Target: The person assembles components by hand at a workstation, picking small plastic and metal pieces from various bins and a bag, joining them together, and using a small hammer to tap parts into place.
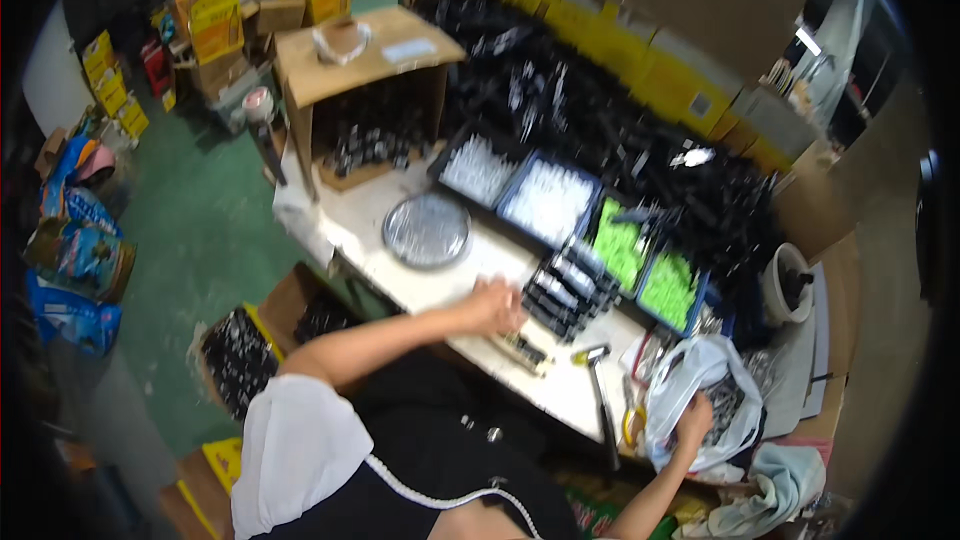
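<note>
- White plastic bag [672, 388], at the right end of the pale surface [500, 255]; its mouth gapes upward, and the right hand is the nearer one, at that mouth.
- Black pieces [565, 292], grouped side by side; the group slants from lower left to upper right, just right of the left hand.
- Hammer [603, 395], lying between that group and the bag; its handle points toward the person.
- Left hand [492, 308], fingers curled close together above the surface; whether they grip anything cannot be told.
- Right hand [693, 420], fingers bent and partly spread over the bag's contents; any hold is too small to make out.
- Pale strip with dark parts [527, 355], below and to the right of the left fingers; its long axis runs from upper left to lower right.
- Small grey parts [724, 405], heaped loose inside the bag; they lie just beside the right fingers, mostly to their right.
</note>
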Available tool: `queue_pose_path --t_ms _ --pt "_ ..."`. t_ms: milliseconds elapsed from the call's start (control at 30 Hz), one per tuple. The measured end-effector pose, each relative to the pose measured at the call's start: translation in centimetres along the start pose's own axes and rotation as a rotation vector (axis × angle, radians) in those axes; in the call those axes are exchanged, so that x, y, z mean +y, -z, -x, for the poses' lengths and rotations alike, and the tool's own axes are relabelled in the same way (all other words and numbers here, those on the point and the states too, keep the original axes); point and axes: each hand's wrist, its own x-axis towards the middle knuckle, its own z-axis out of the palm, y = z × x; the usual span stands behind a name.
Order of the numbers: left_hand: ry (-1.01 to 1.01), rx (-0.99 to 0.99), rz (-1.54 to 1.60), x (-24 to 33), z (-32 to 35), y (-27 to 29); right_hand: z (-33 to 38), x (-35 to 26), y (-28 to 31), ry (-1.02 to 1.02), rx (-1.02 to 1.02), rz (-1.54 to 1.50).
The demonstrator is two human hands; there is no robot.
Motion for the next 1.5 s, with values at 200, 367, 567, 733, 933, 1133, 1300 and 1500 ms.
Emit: queue_pose_path --t_ms 200,367,567,733,933,1133,1300,1500 --pt "-0.175 0.511 -0.004 -7.2 -5.8 10.0 -0.8 -0.7 -0.2 -0.093 -0.066 0.304" --pt "0.021 0.574 -0.291 -11.0 -10.9 15.3 -0.9 0.7 -1.3 -0.096 -0.078 0.317" --pt "0.225 0.481 -0.359 -11.9 -16.6 14.8 0.6 0.9 0.4 -0.106 0.008 0.042" --pt "0.286 0.456 -0.474 -12.3 -20.1 13.3 0.6 0.7 1.1 -0.184 -0.057 -0.241" --pt "0.364 0.528 -0.347 -12.5 -20.8 12.7 -0.9 -0.5 0.6 -0.202 -0.132 0.001" --pt "0.372 0.468 -0.329 -13.4 -20.6 14.0 -1.5 -1.1 0.5 -0.186 -0.172 -0.03" --pt "0.3 0.439 0.357 -13.9 -18.3 15.2 -1.6 -0.9 0.3 -0.222 -0.111 -0.108" --pt "0.138 0.439 0.622 -13.2 -17.1 15.7 -1.2 1.2 -0.9 -0.062 0.066 -0.096"
